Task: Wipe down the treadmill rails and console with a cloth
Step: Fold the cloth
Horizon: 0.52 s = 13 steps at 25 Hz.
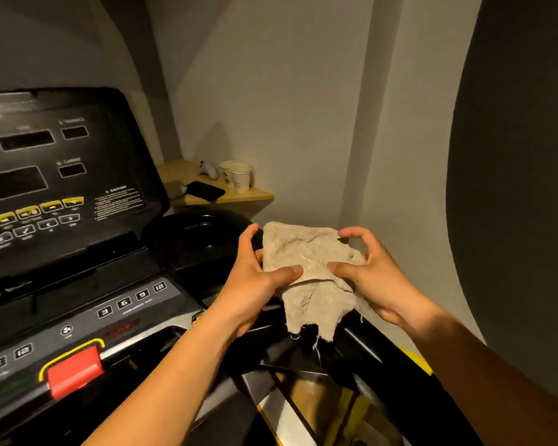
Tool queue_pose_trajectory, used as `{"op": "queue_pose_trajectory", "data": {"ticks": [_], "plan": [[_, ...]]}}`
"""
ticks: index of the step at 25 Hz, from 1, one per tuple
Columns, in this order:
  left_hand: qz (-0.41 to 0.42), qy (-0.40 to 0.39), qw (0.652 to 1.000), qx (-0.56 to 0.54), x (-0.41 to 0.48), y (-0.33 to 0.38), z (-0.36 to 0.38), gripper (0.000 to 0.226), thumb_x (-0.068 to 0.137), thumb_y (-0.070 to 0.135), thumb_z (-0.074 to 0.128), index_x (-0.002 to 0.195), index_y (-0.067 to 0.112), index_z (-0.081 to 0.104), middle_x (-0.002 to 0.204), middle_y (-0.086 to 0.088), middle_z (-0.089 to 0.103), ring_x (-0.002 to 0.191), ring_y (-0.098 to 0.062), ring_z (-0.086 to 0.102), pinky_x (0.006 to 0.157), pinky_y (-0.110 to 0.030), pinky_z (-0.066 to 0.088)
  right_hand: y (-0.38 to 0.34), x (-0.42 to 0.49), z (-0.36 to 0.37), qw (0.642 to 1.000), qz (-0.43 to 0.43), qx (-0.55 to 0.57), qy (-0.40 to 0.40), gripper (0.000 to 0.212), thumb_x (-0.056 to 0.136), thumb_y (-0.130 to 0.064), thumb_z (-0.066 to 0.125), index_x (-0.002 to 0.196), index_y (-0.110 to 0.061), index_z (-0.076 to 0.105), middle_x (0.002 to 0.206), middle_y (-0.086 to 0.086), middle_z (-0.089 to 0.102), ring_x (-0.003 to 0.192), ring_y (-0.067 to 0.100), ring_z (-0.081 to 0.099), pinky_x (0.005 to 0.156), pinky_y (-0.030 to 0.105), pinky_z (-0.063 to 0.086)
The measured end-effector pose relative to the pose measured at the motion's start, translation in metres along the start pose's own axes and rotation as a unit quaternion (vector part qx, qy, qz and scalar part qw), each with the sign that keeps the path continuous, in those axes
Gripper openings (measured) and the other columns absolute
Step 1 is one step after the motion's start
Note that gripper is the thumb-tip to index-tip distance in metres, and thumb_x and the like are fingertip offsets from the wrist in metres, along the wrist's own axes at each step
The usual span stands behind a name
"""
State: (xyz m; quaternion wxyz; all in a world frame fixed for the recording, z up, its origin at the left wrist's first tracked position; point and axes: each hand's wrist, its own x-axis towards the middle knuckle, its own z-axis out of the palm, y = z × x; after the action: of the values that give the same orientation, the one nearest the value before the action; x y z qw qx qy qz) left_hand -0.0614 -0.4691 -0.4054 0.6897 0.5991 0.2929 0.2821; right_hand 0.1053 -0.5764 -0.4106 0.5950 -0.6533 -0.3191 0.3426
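Note:
A beige, frayed cloth (310, 268) is held up in the air between both hands, above the treadmill's right rail (377, 352). My left hand (255, 278) grips its left edge, thumb pressed on the front. My right hand (368, 275) pinches the right edge with thumb and curled fingers. The black treadmill console (62, 175) with dark displays and yellow buttons fills the left side. Below it sits a red safety-stop key (73, 370).
A wooden corner shelf (258, 196) behind the console carries paper cups (239, 177), a white controller (208, 169) and a dark phone (205, 190). A black cup-holder recess (200, 233) lies right of the console. Grey walls close in on the right.

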Motion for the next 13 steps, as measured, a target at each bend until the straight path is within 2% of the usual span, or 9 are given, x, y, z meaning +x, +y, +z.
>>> {"op": "queue_pose_trajectory", "data": {"ticks": [2,4,6,7,8,9,10,11,13], "plan": [[0.067,-0.019,0.980,0.189,0.010,0.033,-0.037,0.099,0.060,0.016,0.090,0.141,0.029,0.034,0.131,0.004,0.055,0.119,-0.012,0.057,0.104,-0.035,0.046,-0.039,0.023,0.025,0.999,0.003,0.010,-0.043,0.044,0.076,0.004,0.074,0.110,-0.023,0.066,0.123,0.011,0.063,0.090,0.021,0.070,0.077,0.035,0.059],[0.103,0.010,0.920,0.377,0.019,0.067,-0.070,0.099,0.055,0.027,0.092,0.141,0.025,0.043,0.142,0.002,0.042,0.131,-0.014,0.043,0.114,-0.030,0.031,-0.076,0.040,0.049,0.992,0.014,0.010,-0.129,0.056,0.069,0.006,0.078,0.120,-0.013,0.063,0.118,0.010,0.064,0.091,0.021,0.070,0.078,0.032,0.059],[0.145,0.062,0.872,0.464,0.028,0.098,-0.095,0.076,0.062,0.022,0.088,0.131,0.020,0.056,0.137,0.000,0.042,0.130,-0.016,0.041,0.106,-0.017,0.026,-0.106,0.053,0.077,0.961,-0.063,-0.233,-0.133,0.071,0.055,-0.009,0.088,0.121,-0.019,0.062,0.113,0.003,0.066,0.098,0.018,0.066,0.089,0.035,0.055],[0.167,0.079,0.854,0.486,0.033,0.114,-0.104,0.058,0.066,0.020,0.084,0.120,0.018,0.065,0.127,0.000,0.049,0.125,-0.016,0.046,0.099,-0.015,0.030,-0.119,0.061,0.090,0.924,-0.118,-0.346,-0.109,0.065,0.053,-0.016,0.087,0.114,-0.024,0.066,0.105,-0.002,0.068,0.092,0.014,0.065,0.086,0.031,0.054],[0.185,0.089,0.844,0.495,0.038,0.130,-0.112,0.039,0.069,0.021,0.080,0.106,0.018,0.071,0.113,0.002,0.057,0.114,-0.016,0.053,0.091,-0.017,0.037,-0.134,0.069,0.100,0.900,-0.170,-0.394,-0.078,0.048,0.056,-0.019,0.083,0.101,-0.026,0.071,0.093,-0.005,0.070,0.083,0.012,0.064,0.078,0.028,0.053],[0.192,0.093,0.849,0.484,0.045,0.149,-0.124,0.021,0.071,0.023,0.078,0.092,0.020,0.074,0.098,0.002,0.064,0.099,-0.016,0.061,0.081,-0.022,0.044,-0.153,0.080,0.110,0.897,-0.208,-0.386,-0.056,0.027,0.060,-0.021,0.078,0.086,-0.027,0.073,0.081,-0.006,0.070,0.074,0.011,0.061,0.071,0.029,0.051],[0.182,0.089,0.872,0.446,0.053,0.170,-0.135,0.011,0.073,0.026,0.076,0.083,0.022,0.074,0.085,0.002,0.069,0.085,-0.015,0.064,0.072,-0.025,0.047,-0.172,0.093,0.118,0.909,-0.225,-0.349,-0.046,0.011,0.063,-0.023,0.074,0.074,-0.025,0.071,0.071,-0.006,0.067,0.068,0.012,0.058,0.066,0.030,0.048],[0.158,0.079,0.905,0.387,0.063,0.191,-0.145,0.010,0.075,0.029,0.076,0.082,0.021,0.075,0.081,0.001,0.072,0.077,-0.013,0.065,0.068,-0.024,0.048,-0.194,0.106,0.124,0.927,-0.223,-0.297,-0.049,0.004,0.068,-0.024,0.070,0.068,-0.022,0.067,0.067,-0.004,0.063,0.066,0.013,0.054,0.064,0.030,0.044],[0.110,0.070,0.960,0.247,0.089,0.229,-0.164,0.020,0.080,0.032,0.073,0.094,0.018,0.074,0.089,-0.002,0.074,0.080,-0.016,0.067,0.071,-0.027,0.051,-0.235,0.138,0.135,0.958,-0.183,-0.209,-0.073,0.007,0.082,-0.022,0.063,0.077,-0.018,0.062,0.071,0.003,0.055,0.066,0.016,0.049,0.062,0.030,0.039]]}}
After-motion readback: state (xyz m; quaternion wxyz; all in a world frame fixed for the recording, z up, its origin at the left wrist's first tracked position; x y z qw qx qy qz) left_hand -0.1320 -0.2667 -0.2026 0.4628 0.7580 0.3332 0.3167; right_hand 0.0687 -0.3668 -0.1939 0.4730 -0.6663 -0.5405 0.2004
